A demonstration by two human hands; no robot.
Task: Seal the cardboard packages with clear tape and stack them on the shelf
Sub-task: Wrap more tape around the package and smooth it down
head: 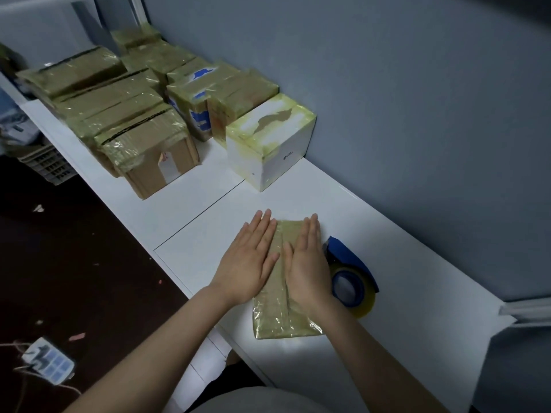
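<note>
1. The cardboard package [283,317] lies flat on the white tabletop [402,263], close to its front edge and right in front of me. It is already wrapped in glossy clear tape, and both my palms lie on its top.
2. My left hand [250,260] presses the left half and my right hand [307,263] the right half. The fingers of both are straight and laid close together, pinching nothing. If I push unevenly, I judge the tape could crease or trap bubbles along the centre seam that shows between my hands.
3. The slick tape gives little grip. A hard stroke could slide the package out from under my palms, or over the edge onto the dark floor [89,263].
4. The tape dispenser [351,275] sits just beside the package's right side, by my right wrist. Lifting carelessly, I could knock it or snag the loose tape end, which I cannot see.
5. Farther back, the white box [268,144] and the sealed packages [119,108] stand crowded together. Setting this one down askew could topple the pile.
</note>
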